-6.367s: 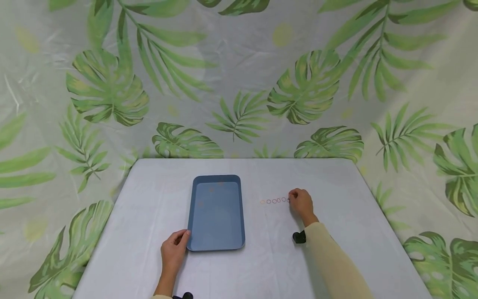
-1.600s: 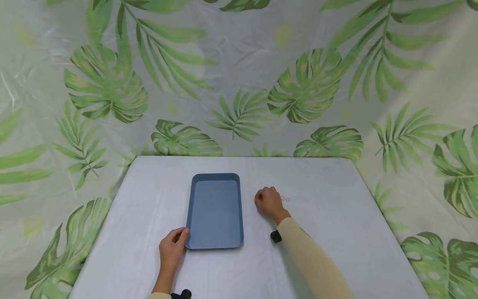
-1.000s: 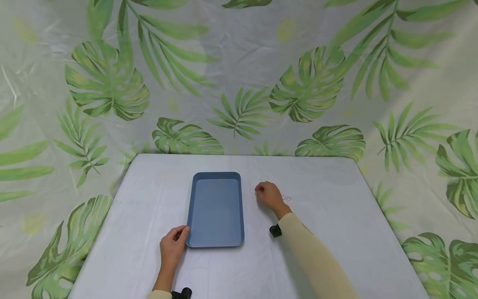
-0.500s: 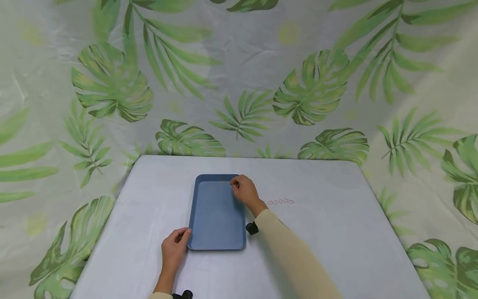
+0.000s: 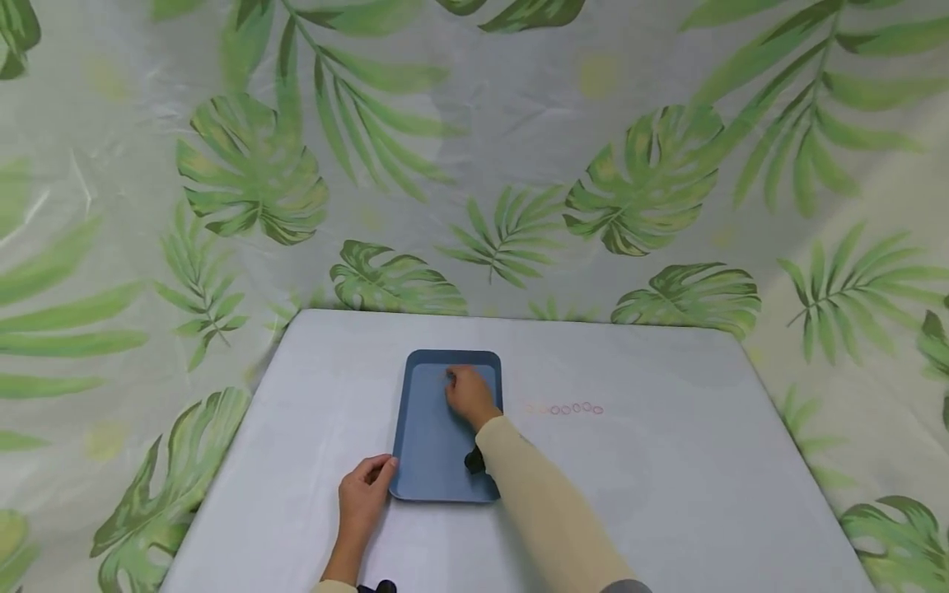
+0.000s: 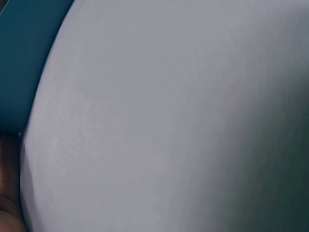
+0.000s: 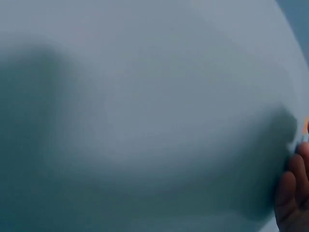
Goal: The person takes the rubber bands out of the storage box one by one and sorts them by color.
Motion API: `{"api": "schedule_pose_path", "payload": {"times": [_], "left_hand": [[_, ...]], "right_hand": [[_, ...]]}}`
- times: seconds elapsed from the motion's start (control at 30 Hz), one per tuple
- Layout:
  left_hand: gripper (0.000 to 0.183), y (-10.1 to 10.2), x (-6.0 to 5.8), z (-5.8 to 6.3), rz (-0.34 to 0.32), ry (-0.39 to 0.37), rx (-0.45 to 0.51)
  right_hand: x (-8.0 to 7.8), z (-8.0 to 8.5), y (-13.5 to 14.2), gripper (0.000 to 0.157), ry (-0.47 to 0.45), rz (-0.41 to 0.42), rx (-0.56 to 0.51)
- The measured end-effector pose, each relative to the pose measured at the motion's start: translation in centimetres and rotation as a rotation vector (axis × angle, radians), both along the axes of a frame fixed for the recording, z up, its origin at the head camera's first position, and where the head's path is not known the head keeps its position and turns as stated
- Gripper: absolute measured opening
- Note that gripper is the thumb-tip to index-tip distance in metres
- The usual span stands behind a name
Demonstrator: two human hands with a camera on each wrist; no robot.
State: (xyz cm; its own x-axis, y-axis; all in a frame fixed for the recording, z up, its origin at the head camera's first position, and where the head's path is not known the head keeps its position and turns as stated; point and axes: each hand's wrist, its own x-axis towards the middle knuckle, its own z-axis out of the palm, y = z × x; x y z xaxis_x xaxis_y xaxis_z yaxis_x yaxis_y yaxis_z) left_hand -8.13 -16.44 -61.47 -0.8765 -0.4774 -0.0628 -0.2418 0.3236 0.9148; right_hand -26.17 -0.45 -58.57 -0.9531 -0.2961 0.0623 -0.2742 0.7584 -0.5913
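The blue rectangular tray [image 5: 426,449] lies on the white-covered table. My left hand [image 5: 363,494] grips its near left corner, thumb at the rim; in the left wrist view part of a finger [image 6: 8,164] meets the tray wall. My right hand [image 5: 470,397] is over the tray's far half, fingers bent and tips low at the tray floor. In the right wrist view, an orange bit [image 7: 305,124] shows right at the fingertips; I cannot tell whether they pinch it. To the tray's right runs a row of small thin rings, orange ones [image 5: 529,408] leftmost and red ones [image 5: 576,408] further right.
The white tablecloth [image 5: 652,461] spreads around the tray, with the far table edge in front of a leaf-patterned curtain [image 5: 511,206]. A black wrist camera [image 5: 474,459] on the right arm hangs over the tray's right side.
My right hand moved from the row's right end to its left end, then left over the tray. The row gained orange rings at its left; fewer show in the tray. The left hand stays put.
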Motion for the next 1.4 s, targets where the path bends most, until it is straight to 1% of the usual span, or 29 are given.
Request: {"api": "schedule_pose_path", "payload": {"times": [0.13, 0.27, 0.33, 0.4, 0.47, 0.53, 0.6, 0.7, 0.8, 0.9, 1.03, 1.23, 1.33, 1.4], "left_hand": [[0.02, 0.4, -0.3, 0.0, -0.005, -0.006, 0.012], [0.023, 0.4, -0.2, -0.2, -0.034, -0.037, 0.034], [0.023, 0.1, -0.2, -0.1, -0.032, -0.038, 0.034], [0.023, -0.4, -0.2, 0.3, -0.023, -0.024, 0.02], [0.024, -0.6, -0.2, 0.6, -0.023, -0.006, 0.005], [0.024, -0.7, -0.2, 0.8, -0.021, 0.002, -0.004], [0.025, -0.6, -0.2, 0.8, -0.03, -0.007, -0.004], [0.025, -0.3, -0.2, 0.5, -0.039, -0.034, 0.001], [0.025, 0.1, -0.1, 0.4, -0.025, -0.041, -0.007], [0.025, 0.3, -0.1, 0.4, -0.014, -0.03, -0.011], [0.025, 0.2, -0.1, 0.3, -0.014, -0.019, -0.013], [0.022, 0.1, 0.0, 0.4, 0.004, -0.008, -0.023], [0.022, 0.2, 0.0, 0.4, 0.006, -0.012, -0.021], [0.022, 0.3, 0.0, 0.4, 0.004, -0.017, -0.021]], "right_hand": [[-0.4, -0.8, -0.5, 0.023, 0.041, -0.071, 0.047], [0.0, -1.2, -1.2, 0.014, 0.097, -0.186, 0.035], [0.4, -1.3, -1.7, 0.009, 0.124, -0.222, 0.025], [0.6, -1.3, -2.4, 0.008, 0.148, -0.226, 0.027], [1.0, -1.4, -2.6, 0.011, 0.161, -0.216, 0.048], [1.1, -1.4, -2.7, 0.012, 0.174, -0.202, 0.081], [1.2, -1.4, -2.7, 0.012, 0.178, -0.202, 0.12], [1.4, -1.5, -2.4, 0.012, 0.152, -0.2, 0.174], [1.7, -1.2, -1.9, 0.012, 0.124, -0.172, 0.172], [1.9, -0.5, -1.6, 0.014, 0.092, -0.124, 0.095], [1.9, 1.3, -1.4, 0.014, 0.093, -0.029, -0.046], [2.4, 5.2, -0.7, 0.014, 0.091, 0.11, -0.215], [2.9, 6.8, 0.7, 0.012, 0.09, 0.146, -0.296], [3.3, 7.3, 2.1, 0.012, 0.093, 0.145, -0.322]]}}
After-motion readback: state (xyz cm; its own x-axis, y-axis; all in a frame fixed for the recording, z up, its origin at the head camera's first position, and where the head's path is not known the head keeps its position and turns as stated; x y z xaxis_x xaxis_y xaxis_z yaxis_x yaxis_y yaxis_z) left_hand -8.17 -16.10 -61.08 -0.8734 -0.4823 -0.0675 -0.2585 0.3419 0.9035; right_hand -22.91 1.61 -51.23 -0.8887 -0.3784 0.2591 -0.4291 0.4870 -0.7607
